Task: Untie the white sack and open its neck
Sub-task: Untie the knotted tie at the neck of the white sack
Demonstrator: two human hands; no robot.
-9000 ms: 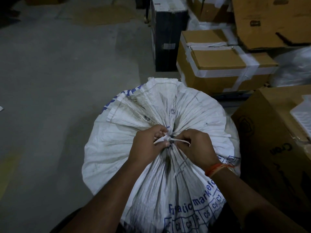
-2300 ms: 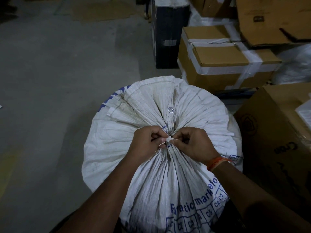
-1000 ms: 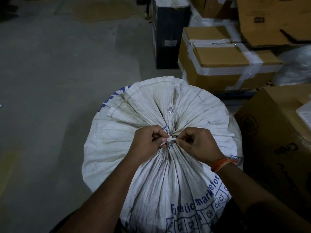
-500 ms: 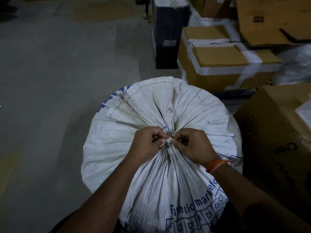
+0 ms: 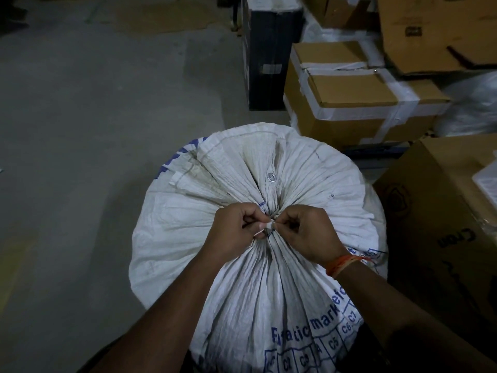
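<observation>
- Two hands meet at the centre of the frame: left hand (image 5: 236, 231) and right hand (image 5: 309, 232) curl in, fingertips pinching the small white tie (image 5: 269, 224) on the gathered neck.
- The white sack (image 5: 242, 292) stands full on the floor (image 5: 80, 130), filling the lower middle, its neck bunched tight.
- Risk one: the tie looks thin and short, so fingertips could slip off and the knot stays put.
- Risk two: pulling the wrong strand would likely cinch the knot tighter.
- Risk three: dim light hides the knot's run, so it's guesswork.
- Risk four: a hard yank might tip the sack toward the cardboard boxes (image 5: 357, 103) at upper right.
</observation>
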